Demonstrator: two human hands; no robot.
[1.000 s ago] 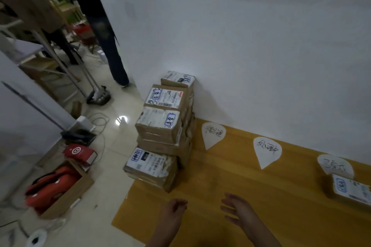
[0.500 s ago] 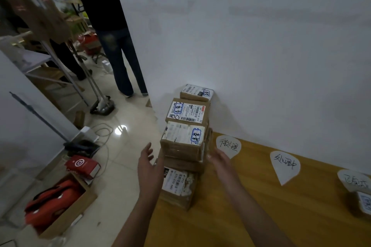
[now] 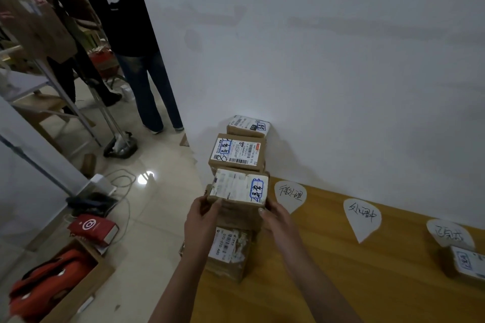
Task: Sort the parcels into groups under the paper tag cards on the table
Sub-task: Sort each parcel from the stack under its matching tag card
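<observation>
1. Floor, far left: an open brown cardboard box (image 3: 89,290) holds red fabric items. A red pouch with a white round logo (image 3: 93,227) lies just beyond it.
2. Background, left: a standing person in a dark top and jeans (image 3: 126,21), well apart from the table.
3. Left hand (image 3: 200,219): fingers curled round the near left corner of a brown cardboard parcel with a white label and blue handwriting (image 3: 238,187).
4. The gripped parcel sits at the top front of a stack of brown cardboard parcels (image 3: 231,252). The stack stands at the left end of the yellow wooden table (image 3: 393,283), against the white wall (image 3: 341,60). Cannot tell whether the parcel is lifted clear of the box beneath.
5. Right hand (image 3: 279,220): thumb and fingers clasp the same parcel at its near right corner.
6. Three white teardrop paper tag cards with handwritten characters lie along the wall side of the table: first card (image 3: 290,195) just beside the stack, second card (image 3: 362,217), third card (image 3: 448,233).
7. Far right: a lone brown parcel with a white label (image 3: 464,262), touching the near edge of the third card.
</observation>
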